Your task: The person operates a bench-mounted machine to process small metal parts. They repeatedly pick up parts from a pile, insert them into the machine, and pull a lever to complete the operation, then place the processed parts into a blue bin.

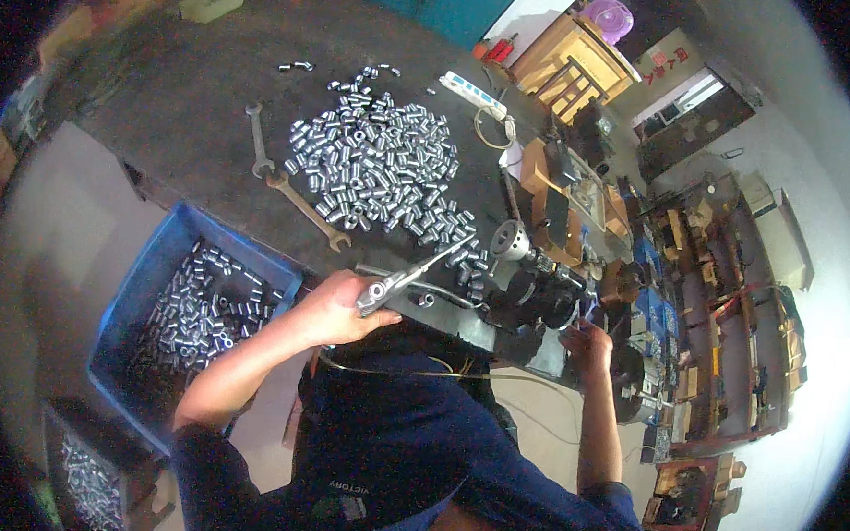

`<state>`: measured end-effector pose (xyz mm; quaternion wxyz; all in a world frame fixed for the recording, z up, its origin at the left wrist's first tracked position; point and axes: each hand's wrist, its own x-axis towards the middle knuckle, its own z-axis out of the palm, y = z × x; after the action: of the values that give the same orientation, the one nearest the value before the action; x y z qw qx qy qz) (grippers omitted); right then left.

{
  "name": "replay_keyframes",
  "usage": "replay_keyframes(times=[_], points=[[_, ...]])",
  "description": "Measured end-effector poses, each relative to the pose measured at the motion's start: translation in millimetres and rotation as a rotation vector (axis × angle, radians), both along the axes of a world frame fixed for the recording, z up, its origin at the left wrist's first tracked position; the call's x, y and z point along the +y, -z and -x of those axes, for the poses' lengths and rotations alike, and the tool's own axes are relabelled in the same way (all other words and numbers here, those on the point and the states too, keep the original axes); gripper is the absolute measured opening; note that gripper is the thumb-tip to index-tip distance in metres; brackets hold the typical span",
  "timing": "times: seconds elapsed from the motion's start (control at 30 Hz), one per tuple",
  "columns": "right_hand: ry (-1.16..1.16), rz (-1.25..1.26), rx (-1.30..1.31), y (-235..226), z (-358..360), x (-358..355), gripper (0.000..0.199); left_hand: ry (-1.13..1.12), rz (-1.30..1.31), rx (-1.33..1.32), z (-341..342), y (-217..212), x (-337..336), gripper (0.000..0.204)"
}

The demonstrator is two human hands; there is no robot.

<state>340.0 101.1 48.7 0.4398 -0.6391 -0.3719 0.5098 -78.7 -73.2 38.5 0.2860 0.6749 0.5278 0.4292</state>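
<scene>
My left hand [338, 309] is wrapped round a silver air blow gun [400, 282], its long thin nozzle pointing up and right over the table edge. Beyond the nozzle lies a big spread of short shiny metal sleeves [378, 157] on the dark table. A small bench machine with a round chuck [511, 239] stands to the right of them. My right hand [589, 346] is at the machine's near right side, fingers bent inward against a small part there. What those fingers grip is too small to tell.
Two open-end wrenches [305, 211] lie left of the sleeves. A blue crate [135, 298] with more sleeves sits below the table's left edge, with another bin [92, 484] nearer me. A white power strip [472, 93] lies at the far edge; loaded shelves [720, 319] stand right.
</scene>
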Motion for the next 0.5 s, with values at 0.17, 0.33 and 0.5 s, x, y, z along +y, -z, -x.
replay_keyframes(times=[0.17, 0.33, 0.5], points=[[-0.045, -0.13, 0.485, 61.1, -24.4, 63.4, 0.04, 0.03, -0.04, 0.027, 0.2, -8.6, 3.9, 0.034], [-0.025, -0.227, 0.644, 42.0, 45.7, 33.2, 0.032, 0.037, -0.129, 0.036, -4.3, 0.0, 7.3, 0.034], [-0.747, -0.15, 1.147, 106.4, -83.6, 60.4, 0.021, 0.11, -0.032, 0.02, -9.1, -2.6, 13.8, 0.031]])
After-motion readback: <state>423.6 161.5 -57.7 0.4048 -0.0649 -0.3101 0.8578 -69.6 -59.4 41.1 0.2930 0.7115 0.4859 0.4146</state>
